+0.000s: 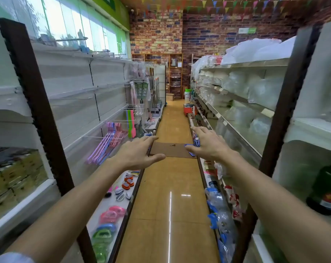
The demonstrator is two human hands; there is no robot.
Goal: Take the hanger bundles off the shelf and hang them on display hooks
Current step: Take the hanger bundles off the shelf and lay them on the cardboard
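Both arms reach forward down a shop aisle, seen from above. The left hand [140, 151], just left of the frame's centre, has its fingers [151, 139] spread and straight, holding nothing. The right hand [208, 142], right of centre, is likewise spread, thumb and forefinger wide apart, gripping nothing. Behind that hand, partly hidden by it, lies a blue hanger bundle [194, 147] at the right edge of a flat brown cardboard sheet [172, 149] on the floor; whether the fingers touch the bundle cannot be told. In the left middle of the frame a pink and purple hanger bundle [107, 144] hangs from a wire display hook [96, 137] on the white left shelving [75, 95]. Below it, on the bottom shelf at lower left, lie orange, pink, blue and green brushes [111, 215]. The right shelving [255, 88] carries goods in clear plastic bags. The tiled floor [168, 215] is glossy yellow-brown, and a brick wall [198, 35] closes the aisle at the top centre.
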